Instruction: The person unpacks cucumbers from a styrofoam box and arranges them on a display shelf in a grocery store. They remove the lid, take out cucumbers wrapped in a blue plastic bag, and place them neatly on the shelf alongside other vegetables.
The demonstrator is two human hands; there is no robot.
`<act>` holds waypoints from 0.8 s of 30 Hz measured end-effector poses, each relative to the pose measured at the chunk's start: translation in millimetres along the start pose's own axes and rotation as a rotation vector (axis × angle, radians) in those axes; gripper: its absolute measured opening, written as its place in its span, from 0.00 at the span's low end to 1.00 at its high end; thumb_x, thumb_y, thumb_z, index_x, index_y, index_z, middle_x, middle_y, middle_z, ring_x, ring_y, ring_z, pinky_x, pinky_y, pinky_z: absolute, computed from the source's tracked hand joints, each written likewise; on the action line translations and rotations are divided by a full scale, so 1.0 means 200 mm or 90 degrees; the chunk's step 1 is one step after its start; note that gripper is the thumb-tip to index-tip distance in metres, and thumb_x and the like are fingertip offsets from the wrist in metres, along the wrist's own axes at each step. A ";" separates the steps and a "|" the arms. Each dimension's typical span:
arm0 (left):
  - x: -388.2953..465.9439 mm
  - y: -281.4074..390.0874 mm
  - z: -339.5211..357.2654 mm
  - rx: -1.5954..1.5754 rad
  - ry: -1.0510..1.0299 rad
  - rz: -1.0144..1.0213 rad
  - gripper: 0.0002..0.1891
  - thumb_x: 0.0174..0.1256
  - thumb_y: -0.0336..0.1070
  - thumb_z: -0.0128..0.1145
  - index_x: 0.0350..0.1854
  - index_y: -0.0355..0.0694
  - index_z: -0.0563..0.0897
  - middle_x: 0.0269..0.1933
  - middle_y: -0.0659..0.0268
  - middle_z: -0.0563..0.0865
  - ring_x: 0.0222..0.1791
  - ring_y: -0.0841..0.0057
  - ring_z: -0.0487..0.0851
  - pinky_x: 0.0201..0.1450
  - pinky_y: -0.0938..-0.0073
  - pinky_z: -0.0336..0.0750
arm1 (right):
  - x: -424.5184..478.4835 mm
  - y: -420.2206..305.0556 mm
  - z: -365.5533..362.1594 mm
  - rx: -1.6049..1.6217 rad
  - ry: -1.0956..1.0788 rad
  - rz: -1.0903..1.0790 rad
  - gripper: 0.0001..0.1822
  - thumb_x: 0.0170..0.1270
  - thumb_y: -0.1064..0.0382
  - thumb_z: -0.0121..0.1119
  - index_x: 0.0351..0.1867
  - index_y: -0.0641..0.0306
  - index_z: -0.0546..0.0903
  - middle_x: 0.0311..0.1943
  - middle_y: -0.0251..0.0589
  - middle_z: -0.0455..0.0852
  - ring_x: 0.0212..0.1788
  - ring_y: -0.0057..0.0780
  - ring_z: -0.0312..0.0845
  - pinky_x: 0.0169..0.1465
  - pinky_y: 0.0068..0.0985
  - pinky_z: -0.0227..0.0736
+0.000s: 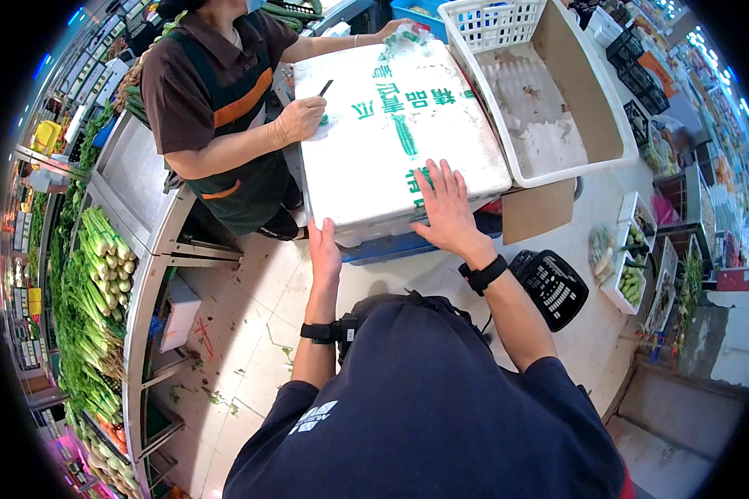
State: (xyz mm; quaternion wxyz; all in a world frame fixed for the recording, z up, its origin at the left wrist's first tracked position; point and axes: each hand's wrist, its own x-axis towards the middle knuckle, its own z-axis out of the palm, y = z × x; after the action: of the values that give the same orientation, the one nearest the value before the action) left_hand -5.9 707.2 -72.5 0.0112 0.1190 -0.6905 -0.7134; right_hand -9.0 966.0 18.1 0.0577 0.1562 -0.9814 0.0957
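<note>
A large white foam box [349,168] with green printed writing lies before me, its top face up. My left hand [326,252] rests against its near left corner, thumb and fingers pointing up along the edge. Spread over the near right part of the top is my right hand [446,209], palm down, with nothing gripped in it. Across the box a person in an apron holds a small dark blade-like tool [326,88] in one hand. That person's other hand is at crumpled clear tape or film [407,41] on the far edge.
A white plastic crate [611,163] with cardboard inside stands right of the box. Below the box is a blue container [384,251]. A metal vegetable stand [138,280] curves along the left. A black scale or keypad device [549,290] sits at the right, near my right forearm.
</note>
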 end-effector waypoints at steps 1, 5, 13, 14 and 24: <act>0.00 0.01 0.00 0.007 -0.009 0.025 0.27 0.79 0.49 0.44 0.68 0.32 0.67 0.64 0.57 0.75 0.63 0.71 0.71 0.68 0.69 0.60 | 0.00 0.00 -0.01 0.000 -0.001 0.004 0.50 0.52 0.50 0.72 0.74 0.60 0.58 0.75 0.55 0.50 0.78 0.56 0.39 0.77 0.50 0.38; 0.02 0.05 -0.03 0.016 -0.067 0.038 0.27 0.79 0.49 0.44 0.69 0.32 0.66 0.64 0.56 0.75 0.64 0.70 0.70 0.69 0.70 0.59 | 0.01 -0.01 0.00 -0.001 0.002 0.011 0.50 0.52 0.51 0.72 0.74 0.60 0.58 0.74 0.54 0.51 0.78 0.55 0.39 0.76 0.50 0.38; 0.03 0.10 -0.06 0.068 -0.086 0.045 0.26 0.78 0.44 0.45 0.69 0.31 0.65 0.64 0.52 0.75 0.65 0.67 0.71 0.69 0.69 0.61 | 0.02 -0.02 0.00 0.031 0.012 0.016 0.48 0.52 0.51 0.71 0.73 0.60 0.59 0.74 0.53 0.51 0.78 0.54 0.39 0.77 0.50 0.38; 0.03 0.09 -0.06 0.078 -0.089 0.048 0.26 0.78 0.44 0.44 0.69 0.31 0.65 0.64 0.52 0.75 0.65 0.67 0.71 0.69 0.69 0.61 | 0.02 -0.02 -0.01 0.036 0.018 0.014 0.48 0.52 0.52 0.71 0.73 0.60 0.59 0.74 0.53 0.52 0.78 0.54 0.39 0.77 0.50 0.38; 0.06 0.06 -0.10 0.108 -0.146 0.052 0.28 0.80 0.49 0.42 0.71 0.32 0.63 0.66 0.54 0.73 0.67 0.69 0.69 0.70 0.68 0.60 | 0.03 -0.03 0.00 0.061 0.032 0.052 0.45 0.53 0.56 0.70 0.72 0.57 0.61 0.74 0.48 0.54 0.78 0.51 0.41 0.77 0.48 0.38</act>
State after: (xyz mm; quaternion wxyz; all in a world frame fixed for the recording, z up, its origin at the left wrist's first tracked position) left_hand -15.7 685.2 -62.0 -0.0487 0.0086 -0.7492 -0.6604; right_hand -13.0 957.7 19.5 0.0706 0.1163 -0.9795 0.1486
